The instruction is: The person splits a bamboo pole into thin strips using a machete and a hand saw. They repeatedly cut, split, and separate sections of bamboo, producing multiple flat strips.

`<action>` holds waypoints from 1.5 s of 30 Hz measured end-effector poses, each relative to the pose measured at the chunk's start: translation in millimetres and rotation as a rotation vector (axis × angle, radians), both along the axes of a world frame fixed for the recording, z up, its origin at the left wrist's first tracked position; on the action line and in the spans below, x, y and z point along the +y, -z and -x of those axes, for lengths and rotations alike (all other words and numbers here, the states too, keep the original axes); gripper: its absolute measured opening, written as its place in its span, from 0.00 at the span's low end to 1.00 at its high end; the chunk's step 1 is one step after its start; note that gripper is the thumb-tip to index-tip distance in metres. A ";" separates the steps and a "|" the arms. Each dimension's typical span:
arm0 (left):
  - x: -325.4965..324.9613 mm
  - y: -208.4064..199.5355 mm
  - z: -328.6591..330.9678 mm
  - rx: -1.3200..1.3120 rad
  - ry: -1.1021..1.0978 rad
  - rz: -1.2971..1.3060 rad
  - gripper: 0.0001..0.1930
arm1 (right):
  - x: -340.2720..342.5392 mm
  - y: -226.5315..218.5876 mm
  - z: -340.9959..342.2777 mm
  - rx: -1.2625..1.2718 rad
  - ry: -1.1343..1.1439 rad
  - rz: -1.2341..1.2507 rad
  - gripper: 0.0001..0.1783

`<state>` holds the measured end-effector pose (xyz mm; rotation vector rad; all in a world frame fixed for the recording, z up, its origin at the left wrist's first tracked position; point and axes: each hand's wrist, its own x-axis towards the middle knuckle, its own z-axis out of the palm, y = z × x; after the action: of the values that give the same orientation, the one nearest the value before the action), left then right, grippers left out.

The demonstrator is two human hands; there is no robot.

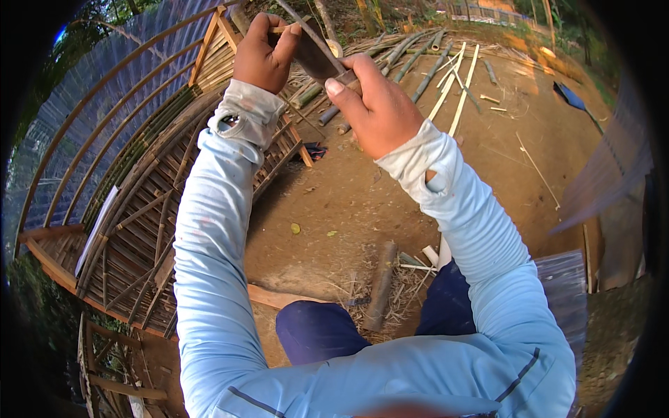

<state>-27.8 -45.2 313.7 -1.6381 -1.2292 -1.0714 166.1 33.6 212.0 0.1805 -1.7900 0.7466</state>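
High in the view, both my arms are stretched forward. My right hand (380, 111) is closed around the handle end of a machete (313, 59) with a wide, dark blade; its thumb presses on top. A thin greyish edge or strip runs along the blade's right side; I cannot tell which. My left hand (265, 56) is closed in a pinch beside the blade. A thin yellowish strip (279, 30) shows between its thumb and forefinger, and the rest of it is hidden by the fingers.
Ahead on the dirt lie several bamboo poles (425, 83) and long pale split strips (465, 90). A bamboo slat frame (143, 244) with plastic sheeting stands at left. Between my knees are a short log (381, 285) and shavings (411, 292). A blue-bladed tool (570, 96) leans at right.
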 end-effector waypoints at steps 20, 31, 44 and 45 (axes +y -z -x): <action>1.3 -15.2 -29.7 -0.200 0.122 0.054 0.18 | 17.7 -11.8 10.4 -0.042 0.096 0.112 0.20; 3.9 -25.5 -9.8 -0.342 0.430 0.061 0.22 | 12.6 -6.0 14.0 -0.026 0.137 0.112 0.20; -8.9 -52.2 -21.9 -0.042 0.289 -0.209 0.25 | 3.6 -0.5 9.4 0.010 0.165 0.155 0.19; -8.6 -53.8 -20.9 0.013 0.259 -0.220 0.24 | 3.2 0.0 9.3 0.022 0.162 0.159 0.19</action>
<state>-6.8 -53.9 367.5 -1.6575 -0.8714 -1.3030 156.8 36.8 212.0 -0.0614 -1.6937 0.7630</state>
